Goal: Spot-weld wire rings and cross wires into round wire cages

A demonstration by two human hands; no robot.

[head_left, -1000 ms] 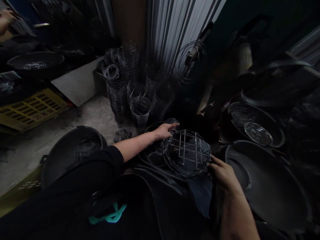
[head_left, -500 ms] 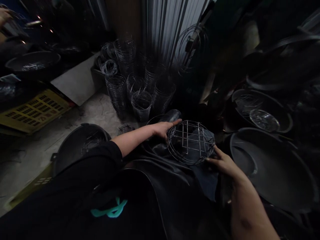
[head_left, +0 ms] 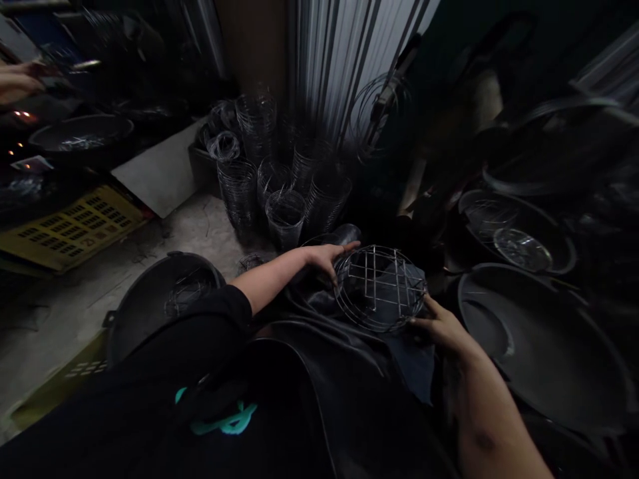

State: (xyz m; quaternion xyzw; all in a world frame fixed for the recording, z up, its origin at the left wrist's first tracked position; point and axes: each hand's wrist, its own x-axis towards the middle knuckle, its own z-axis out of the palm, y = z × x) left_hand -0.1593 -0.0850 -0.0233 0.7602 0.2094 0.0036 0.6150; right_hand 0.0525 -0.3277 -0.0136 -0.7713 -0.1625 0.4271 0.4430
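Between my two hands is a round wire rack (head_left: 382, 289), a ring frame with crossed bars, tilted above my lap. My left hand (head_left: 327, 259) grips its left rim, the index finger stretched along the top edge. On the opposite rim, my right hand (head_left: 442, 324) pinches the wire between thumb and fingers. Dark cloth, like an apron (head_left: 349, 372), covers my lap underneath. Just beyond my left hand lies a dark rounded object (head_left: 345, 234) that I cannot name.
Stacks of wire rings (head_left: 284, 213) stand ahead on the floor. Round black basins flank me: one on the left (head_left: 134, 319) with wire pieces, a large one on the right (head_left: 549, 352). A yellow crate (head_left: 80, 226) stands left. Another person's hand (head_left: 20, 83) shows at upper left.
The view has shifted slightly, so the surroundings sit a little lower. Both hands keep their hold on the wire rack, with hardly any movement. The other person's hand shows more fully.
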